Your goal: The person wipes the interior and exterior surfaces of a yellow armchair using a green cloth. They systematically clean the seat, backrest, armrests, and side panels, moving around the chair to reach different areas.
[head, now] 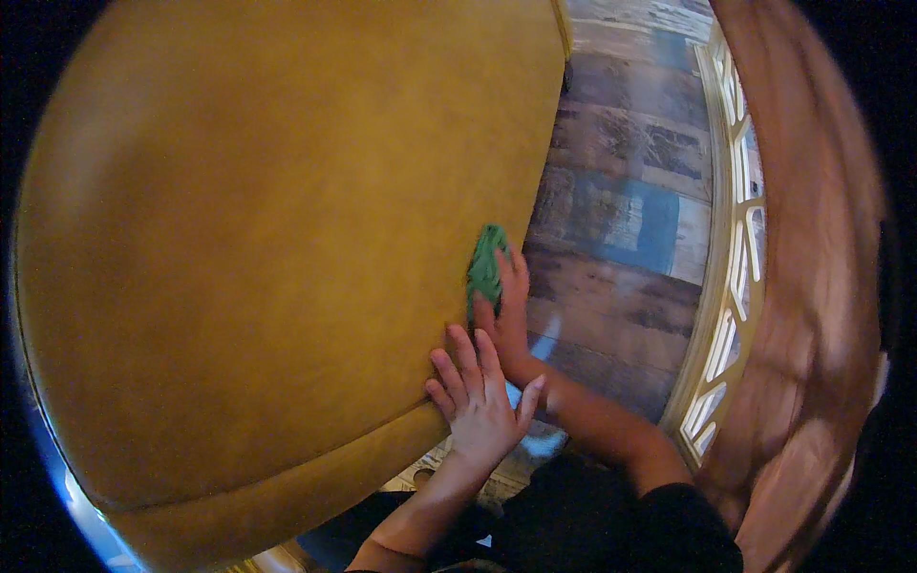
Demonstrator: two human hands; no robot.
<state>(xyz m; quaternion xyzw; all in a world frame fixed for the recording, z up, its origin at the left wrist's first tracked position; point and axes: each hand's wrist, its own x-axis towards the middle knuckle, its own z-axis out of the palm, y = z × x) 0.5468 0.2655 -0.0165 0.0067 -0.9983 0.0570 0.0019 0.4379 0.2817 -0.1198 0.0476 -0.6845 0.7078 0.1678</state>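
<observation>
A large mustard-yellow upholstered piece of furniture (308, 215), smooth like leather, fills the left and middle of the view. My right hand (507, 301) holds a crumpled green cloth (487, 265) against its surface, close to the right edge. Just nearer to me, my left hand (481, 401) lies with spread fingers over the near right corner, fingertips touching the upholstery and nothing held. Its fingers come close to my right wrist. A seam runs along the near edge of the yellow surface.
Wood-plank flooring (623, 215) with worn blue and brown patches shows to the right. Beyond it stands a cream lattice panel (738, 286) with cut-out shapes. Folds of reddish-brown drapery or fabric (809, 251) hang at the far right.
</observation>
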